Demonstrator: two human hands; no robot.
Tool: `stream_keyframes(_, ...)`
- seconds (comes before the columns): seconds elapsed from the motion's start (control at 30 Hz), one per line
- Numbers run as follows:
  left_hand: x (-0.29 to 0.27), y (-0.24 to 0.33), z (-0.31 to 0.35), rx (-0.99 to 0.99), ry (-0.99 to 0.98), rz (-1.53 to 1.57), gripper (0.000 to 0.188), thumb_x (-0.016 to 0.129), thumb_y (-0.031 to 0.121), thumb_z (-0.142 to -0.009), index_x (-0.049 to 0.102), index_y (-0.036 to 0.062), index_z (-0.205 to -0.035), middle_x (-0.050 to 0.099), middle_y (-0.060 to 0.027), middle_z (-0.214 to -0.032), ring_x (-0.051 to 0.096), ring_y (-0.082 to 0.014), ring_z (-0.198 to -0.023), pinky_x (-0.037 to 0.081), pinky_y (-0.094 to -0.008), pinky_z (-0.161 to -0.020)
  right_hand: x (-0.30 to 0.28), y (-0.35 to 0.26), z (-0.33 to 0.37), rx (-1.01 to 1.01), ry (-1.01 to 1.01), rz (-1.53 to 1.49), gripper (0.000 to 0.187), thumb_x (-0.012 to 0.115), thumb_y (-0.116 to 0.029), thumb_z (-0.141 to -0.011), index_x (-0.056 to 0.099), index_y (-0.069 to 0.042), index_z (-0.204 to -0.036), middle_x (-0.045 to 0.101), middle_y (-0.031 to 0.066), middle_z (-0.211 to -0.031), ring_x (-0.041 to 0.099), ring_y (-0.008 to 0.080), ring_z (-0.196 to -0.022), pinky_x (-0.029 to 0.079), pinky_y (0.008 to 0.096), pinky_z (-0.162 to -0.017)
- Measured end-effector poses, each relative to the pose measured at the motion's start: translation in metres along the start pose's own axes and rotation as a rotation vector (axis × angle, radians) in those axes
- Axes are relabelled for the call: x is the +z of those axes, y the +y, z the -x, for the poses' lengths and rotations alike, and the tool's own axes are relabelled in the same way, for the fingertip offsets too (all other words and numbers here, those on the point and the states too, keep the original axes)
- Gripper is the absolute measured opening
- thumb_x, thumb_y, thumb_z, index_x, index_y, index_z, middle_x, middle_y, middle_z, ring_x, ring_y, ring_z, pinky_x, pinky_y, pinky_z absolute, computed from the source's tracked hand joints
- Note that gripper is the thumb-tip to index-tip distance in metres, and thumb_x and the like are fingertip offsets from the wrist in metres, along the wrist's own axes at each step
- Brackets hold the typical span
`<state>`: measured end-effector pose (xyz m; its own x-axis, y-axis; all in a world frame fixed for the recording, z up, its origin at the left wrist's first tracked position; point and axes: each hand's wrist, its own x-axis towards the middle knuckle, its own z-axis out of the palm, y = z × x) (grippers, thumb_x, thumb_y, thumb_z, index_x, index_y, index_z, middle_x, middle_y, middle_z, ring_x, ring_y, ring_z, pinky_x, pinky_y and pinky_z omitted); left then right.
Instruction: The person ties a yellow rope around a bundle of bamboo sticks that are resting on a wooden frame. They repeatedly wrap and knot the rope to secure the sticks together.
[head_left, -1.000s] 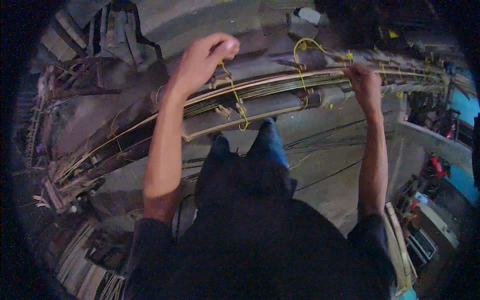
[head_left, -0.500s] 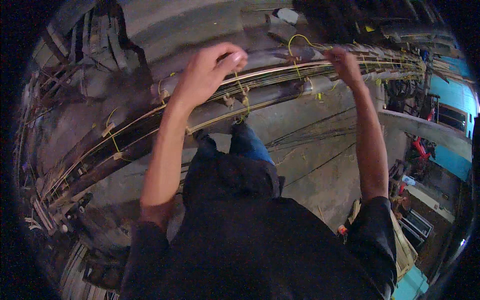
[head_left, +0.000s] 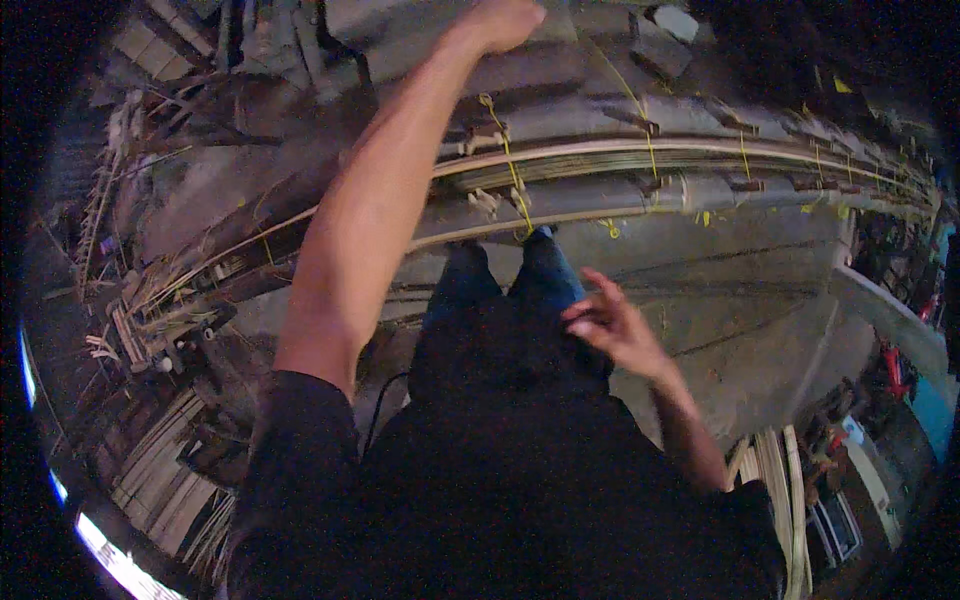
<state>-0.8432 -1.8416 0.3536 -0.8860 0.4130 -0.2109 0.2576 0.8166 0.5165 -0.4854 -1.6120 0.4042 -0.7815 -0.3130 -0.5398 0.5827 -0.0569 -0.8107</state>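
Note:
My left hand (head_left: 510, 22) is raised at the top edge, beyond the long bundle, with its fingers curled closed. What they hold, if anything, is too unclear to make out. A thin yellow cord (head_left: 612, 72) rises taut from the far dark pipe (head_left: 570, 110) toward the top, to the right of that hand. Low beside my right thigh, my right hand (head_left: 622, 328) has loosely bent fingers apart and shows nothing in them. A bundle of long, thin pale strips (head_left: 590, 158) lies between the far pipe and the near pipe (head_left: 590, 196). Another yellow tie (head_left: 511, 160) crosses the strips.
My legs (head_left: 545, 275) stand close against the near pipe. More yellow ties (head_left: 744, 157) cross the bundle to the right. Long wooden pieces (head_left: 165, 465) lie at the lower left. A pale beam (head_left: 890, 305) and a red object (head_left: 893, 370) are at the right.
My left hand has moved up and away past the far pipe. My right hand has dropped from the bundle to beside my thigh, and its fingers have spread. The view has shifted.

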Motion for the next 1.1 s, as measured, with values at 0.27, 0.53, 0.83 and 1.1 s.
stream_keyframes(0.27, -0.006, 0.071, 0.206, 0.033, 0.174, 0.320, 0.028, 0.053, 0.027, -0.086, 0.064, 0.0013, -0.092, 0.065, -0.0154, -0.089, 0.062, -0.0331, -0.079, 0.047, -0.0414, -0.079, 0.021, -0.093, -0.056, -0.416, -0.047, 0.807, 0.015, 0.056, -0.010, -0.083, 0.065, 0.001, -0.085, 0.063, 0.0096, -0.091, 0.060, 0.0192, -0.086, 0.048, 0.0356, -0.078)
stream_keyframes(0.53, 0.030, 0.083, 0.213, -0.160, 0.464, -0.005, 0.026, 0.055, 0.029, -0.084, 0.064, 0.0055, -0.081, 0.063, -0.0151, -0.069, 0.061, -0.0358, -0.065, 0.048, -0.0453, -0.059, 0.139, -0.255, -0.162, -1.057, -0.608, 1.011, 0.035, 0.053, -0.031, -0.089, 0.058, 0.001, -0.103, 0.060, 0.0190, -0.095, 0.058, 0.0301, -0.089, 0.045, 0.0394, -0.075)
stream_keyframes(0.83, 0.034, 0.066, 0.214, -0.164, 0.503, 0.531, 0.031, 0.049, 0.032, -0.090, 0.064, 0.0051, -0.086, 0.059, -0.0147, -0.061, 0.060, -0.0258, -0.057, 0.046, -0.0383, -0.056, 0.067, -0.167, -0.198, -0.532, -0.208, 0.248, 0.027, 0.045, -0.017, -0.089, 0.053, -0.006, -0.111, 0.056, 0.0003, -0.092, 0.053, 0.0123, -0.079, 0.043, 0.0267, -0.065)
stream_keyframes(1.1, -0.038, 0.103, 0.127, 0.104, 0.297, 0.614, 0.044, 0.043, 0.038, -0.092, 0.056, -0.0006, -0.077, 0.054, -0.0075, -0.061, 0.052, -0.0171, -0.061, 0.042, -0.0342, -0.061, 0.055, -0.026, -0.109, -0.573, -0.389, 1.141, 0.027, 0.055, -0.016, -0.081, 0.055, -0.008, -0.107, 0.059, 0.0157, -0.065, 0.060, 0.0333, -0.063, 0.048, 0.0428, -0.056)
